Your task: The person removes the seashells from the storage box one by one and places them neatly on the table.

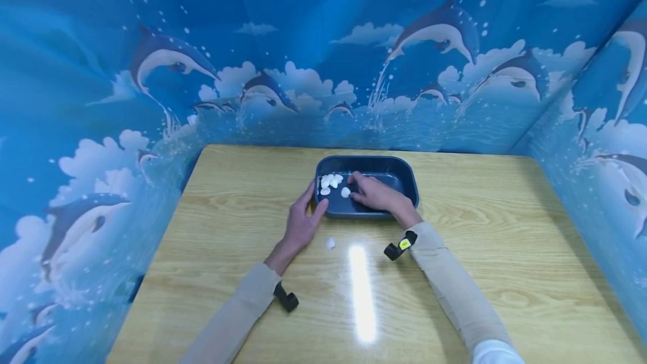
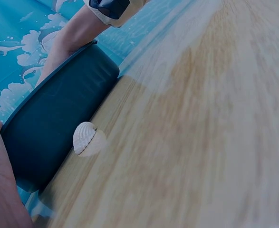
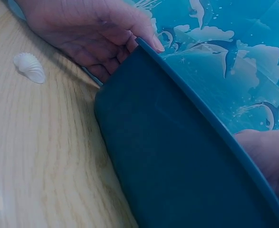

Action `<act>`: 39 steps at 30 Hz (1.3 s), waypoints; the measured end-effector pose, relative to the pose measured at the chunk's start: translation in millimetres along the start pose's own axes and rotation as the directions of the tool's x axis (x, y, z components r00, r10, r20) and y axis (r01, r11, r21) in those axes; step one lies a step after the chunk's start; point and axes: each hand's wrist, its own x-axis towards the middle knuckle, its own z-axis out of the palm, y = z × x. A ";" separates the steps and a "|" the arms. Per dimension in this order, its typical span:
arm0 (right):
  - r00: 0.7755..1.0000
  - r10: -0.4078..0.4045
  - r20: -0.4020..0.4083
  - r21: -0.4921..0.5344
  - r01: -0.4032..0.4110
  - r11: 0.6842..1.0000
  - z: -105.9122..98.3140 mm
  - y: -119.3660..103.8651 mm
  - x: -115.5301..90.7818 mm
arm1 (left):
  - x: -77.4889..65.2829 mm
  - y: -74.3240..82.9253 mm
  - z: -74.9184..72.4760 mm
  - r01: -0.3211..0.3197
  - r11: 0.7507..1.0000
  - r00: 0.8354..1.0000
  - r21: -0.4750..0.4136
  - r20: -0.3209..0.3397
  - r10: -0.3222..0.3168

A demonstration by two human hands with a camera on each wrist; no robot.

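A dark blue rectangular basin (image 1: 366, 215) stands on the table, with several white seashells (image 1: 331, 180) gathered at its left end. My left hand (image 1: 301, 223) holds the basin's left end, its thumb at the rim in the right wrist view. Inside the basin is my right hand (image 1: 374, 192), index finger and thumb spread apart. Just left of that thumb a single white seashell (image 1: 346, 192) lies on the basin floor. Another ribbed white seashell (image 2: 84, 137) lies on the table in front of the basin. In both wrist views the basin wall hides the right hand's fingers.
The wooden table (image 1: 227, 201) reaches back to a blue curtain (image 1: 313, 27) printed with dolphins, which also hangs along both sides. A bright light reflection (image 1: 361, 294) shows on the tabletop in front of the basin. Each wrist wears a black camera mount (image 1: 286, 298).
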 end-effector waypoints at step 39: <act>0.999 -0.005 0.038 0.035 0.004 0.999 -5.7 -7.5 -4.5 | -0.4 0.3 0.4 0.021 1.000 1.000 -0.001 0.003 -0.021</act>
